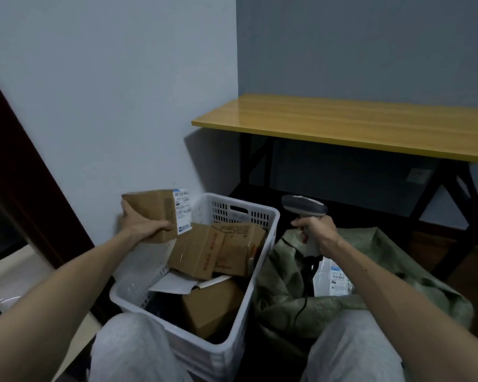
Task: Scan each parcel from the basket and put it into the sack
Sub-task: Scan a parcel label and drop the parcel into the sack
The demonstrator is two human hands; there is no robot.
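The parcel in play is a brown cardboard box (152, 210), held up in the air over the far left corner of the basket, clear of everything in it. The left hand (141, 226) grasps it from below and behind, thumb along the near edge and fingers wrapped round the far side. Its white shipping label (183, 211) is on the end that faces right. Across from it, the right hand (315, 230) is clenched round the handle of a grey barcode scanner (304, 206), whose head points left towards that label, well apart from the box. A dark cable (301, 307) hangs from the handle down over the sack. The white plastic basket (232, 209) stands on the floor between the person's knees, its walls slotted. Inside, two brown cartons with red print, one on the left (196, 252) and one on the right (240, 249), lean tilted against each other near the far end. Below them lies a flat white packet (174, 283), and nearer still another plain brown box (210, 307). Just to the right of the basket, touching its wall, slumps the green woven sack (282, 274), its mouth open. One white poly mailer with a printed label (333, 277) lies inside. Behind the sack a yellow-topped table (342, 125) on black legs stands against the grey wall.
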